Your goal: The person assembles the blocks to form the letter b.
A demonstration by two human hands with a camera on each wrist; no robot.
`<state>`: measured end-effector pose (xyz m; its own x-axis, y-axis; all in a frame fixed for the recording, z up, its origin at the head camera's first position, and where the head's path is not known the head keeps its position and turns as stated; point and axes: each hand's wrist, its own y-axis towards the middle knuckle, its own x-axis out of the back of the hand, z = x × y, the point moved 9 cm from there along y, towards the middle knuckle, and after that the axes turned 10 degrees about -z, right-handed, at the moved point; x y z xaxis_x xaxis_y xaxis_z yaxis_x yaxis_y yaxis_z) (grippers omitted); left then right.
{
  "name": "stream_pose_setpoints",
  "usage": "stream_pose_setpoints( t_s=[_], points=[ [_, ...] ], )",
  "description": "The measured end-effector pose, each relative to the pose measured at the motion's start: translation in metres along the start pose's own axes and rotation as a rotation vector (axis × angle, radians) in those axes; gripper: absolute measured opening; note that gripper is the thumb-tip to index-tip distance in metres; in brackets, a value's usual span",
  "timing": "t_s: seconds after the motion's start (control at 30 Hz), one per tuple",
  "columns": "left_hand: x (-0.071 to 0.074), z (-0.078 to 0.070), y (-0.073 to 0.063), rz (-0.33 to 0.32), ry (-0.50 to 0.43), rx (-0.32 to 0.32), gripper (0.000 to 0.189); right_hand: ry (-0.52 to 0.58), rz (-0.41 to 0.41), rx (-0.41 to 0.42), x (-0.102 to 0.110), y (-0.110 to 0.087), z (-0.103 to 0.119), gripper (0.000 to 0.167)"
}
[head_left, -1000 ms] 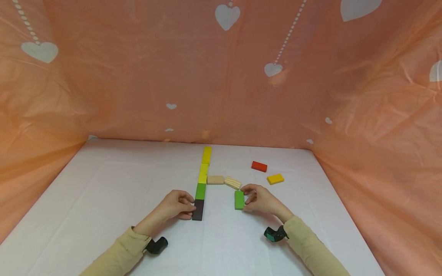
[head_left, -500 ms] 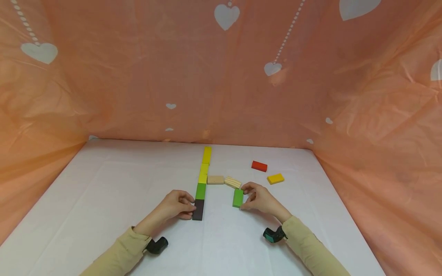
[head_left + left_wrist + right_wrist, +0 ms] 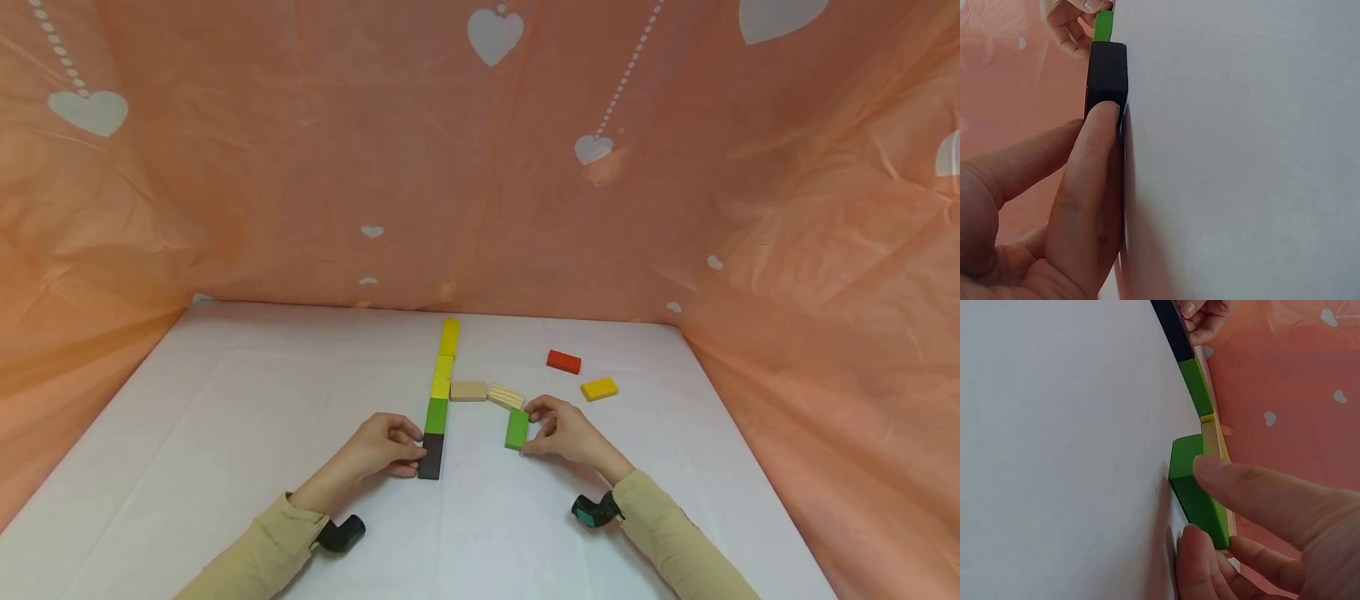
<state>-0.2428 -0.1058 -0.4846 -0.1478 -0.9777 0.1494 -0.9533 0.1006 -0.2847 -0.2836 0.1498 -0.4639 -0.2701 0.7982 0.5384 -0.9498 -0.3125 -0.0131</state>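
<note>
My left hand (image 3: 390, 446) touches the left side of a black block (image 3: 431, 457), fingertips along its edge. That block is the near end of a straight row, with a green block (image 3: 437, 415) and yellow blocks (image 3: 449, 337) beyond it. To the right, my right hand (image 3: 566, 433) pinches a second green block (image 3: 1194, 494) between thumb and fingers, at its right side. This block lies flat, slightly tilted, its far end close to a striped wooden block (image 3: 506, 396). A plain tan block (image 3: 468, 392) sits between the striped one and the row.
A red block (image 3: 563, 361) and an orange-yellow block (image 3: 599, 389) lie apart at the right rear of the white tabletop (image 3: 262, 375). An orange cloth (image 3: 300, 167) with white hearts hangs behind and along both sides.
My right hand has shifted the green block slightly left and away from me, turning it a little towards the striped block. My left hand has stayed at the black block.
</note>
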Motion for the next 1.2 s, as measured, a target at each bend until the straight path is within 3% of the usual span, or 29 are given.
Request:
stream_pose_setpoints(
  t_s=[0.7, 0.93, 1.2],
  points=[
    [0.001, -0.001, 0.002, -0.008, 0.01, 0.008, 0.024, 0.026, 0.05, 0.015, 0.005, 0.0, 0.003, 0.059],
    [0.001, 0.001, 0.003, -0.015, 0.019, 0.013, 0.023, 0.016, 0.051, 0.063, 0.036, 0.006, 0.002, 0.068],
    [0.001, 0.002, 0.003, -0.022, 0.023, 0.017, 0.024, -0.076, -0.027, 0.151, 0.083, 0.008, -0.002, 0.067]
  ],
)
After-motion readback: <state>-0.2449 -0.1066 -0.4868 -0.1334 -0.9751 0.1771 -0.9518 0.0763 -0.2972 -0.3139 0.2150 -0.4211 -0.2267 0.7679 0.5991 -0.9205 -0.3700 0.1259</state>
